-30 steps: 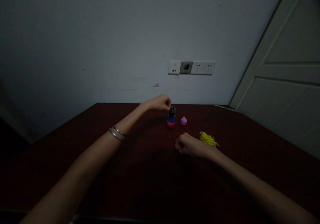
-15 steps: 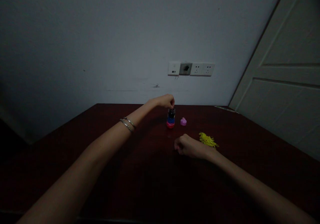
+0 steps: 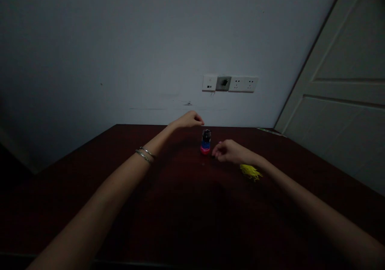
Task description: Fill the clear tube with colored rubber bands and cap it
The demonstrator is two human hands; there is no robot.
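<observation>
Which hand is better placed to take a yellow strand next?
Probably the right hand: the yellow strands lie near its wrist. The left hand is farther off, left of the jar.

No readable lettering
On the white wall plate (image 3: 206, 86), the faint mark is too small to make out; the neighbouring sockets (image 3: 243, 84) and the small pink, blue and black container (image 3: 205, 145) show no words or numbers that can be read.
</observation>
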